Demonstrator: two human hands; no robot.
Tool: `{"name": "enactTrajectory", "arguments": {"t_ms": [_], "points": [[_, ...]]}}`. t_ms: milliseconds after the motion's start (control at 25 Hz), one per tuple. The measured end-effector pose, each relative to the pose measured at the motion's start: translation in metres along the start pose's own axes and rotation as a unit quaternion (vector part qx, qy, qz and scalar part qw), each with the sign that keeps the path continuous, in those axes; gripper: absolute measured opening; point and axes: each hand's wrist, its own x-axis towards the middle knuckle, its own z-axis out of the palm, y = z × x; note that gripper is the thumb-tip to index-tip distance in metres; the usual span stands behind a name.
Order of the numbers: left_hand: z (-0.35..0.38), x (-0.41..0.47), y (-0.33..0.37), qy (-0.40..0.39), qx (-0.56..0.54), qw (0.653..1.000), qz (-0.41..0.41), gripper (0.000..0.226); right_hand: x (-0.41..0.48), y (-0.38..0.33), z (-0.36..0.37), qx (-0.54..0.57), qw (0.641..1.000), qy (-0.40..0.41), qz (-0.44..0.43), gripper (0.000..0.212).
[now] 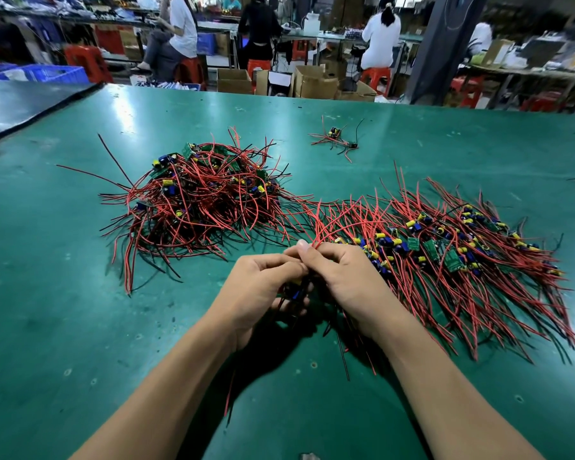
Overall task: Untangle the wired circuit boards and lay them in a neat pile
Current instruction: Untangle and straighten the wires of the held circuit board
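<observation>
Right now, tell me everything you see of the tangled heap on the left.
The tangled heap is a loose mound of small green circuit boards carrying blue and yellow components, half buried in red and black insulated wires that loop and stick out every way. It rests on the green table, left of the laid-out pile; a few red wires on its right edge seem to reach that pile. The left hand and right hand are apart from it, gripping a separate wired board.

Left hand (265, 287), right hand (343, 277) seemingly pinching
</observation>
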Motion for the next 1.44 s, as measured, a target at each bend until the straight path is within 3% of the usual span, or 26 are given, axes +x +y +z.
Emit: {"name": "enactTrajectory", "arguments": {"t_ms": [400, 560, 720, 800, 880, 1000, 1120, 1320, 1440], "points": [[0.000, -0.005, 0.002, -0.080, 0.026, 0.996, -0.033, 0.017, 0.008, -0.010, -0.020, 0.201, 0.966, 0.163, 0.010, 0.040], [-0.003, -0.004, 0.003, -0.079, 0.031, 0.996, -0.035, 0.014, 0.008, -0.016, -0.023, 0.270, 0.948, 0.159, 0.058, 0.055], [-0.003, -0.005, 0.002, -0.083, 0.049, 0.995, -0.039, 0.014, 0.006, -0.016, -0.026, 0.342, 0.925, 0.121, 0.111, 0.049], [-0.003, -0.005, 0.002, -0.067, 0.043, 0.996, -0.042, 0.014, 0.007, -0.015, -0.025, 0.323, 0.933, 0.128, 0.097, 0.047], [-0.003, -0.003, 0.002, -0.038, 0.017, 0.998, -0.043, 0.015, 0.007, -0.011, -0.021, 0.236, 0.961, 0.130, 0.060, 0.046], [-0.001, -0.002, 0.002, -0.030, -0.020, 0.998, -0.043, 0.018, 0.005, -0.002, -0.006, 0.091, 0.993, 0.063, 0.038, 0.038], [-0.001, -0.002, 0.003, -0.046, -0.032, 0.997, -0.045, 0.021, 0.004, 0.002, 0.002, 0.059, 0.997, 0.017, 0.049, 0.040], [-0.006, -0.001, 0.005, -0.089, -0.024, 0.994, -0.059, 0.015, 0.008, -0.011, -0.020, 0.179, 0.977, 0.101, 0.047, 0.052], [-0.006, -0.003, 0.006, -0.130, 0.007, 0.990, -0.061, 0.008, 0.006, -0.018, -0.022, 0.343, 0.934, 0.057, 0.083, 0.061]]}}
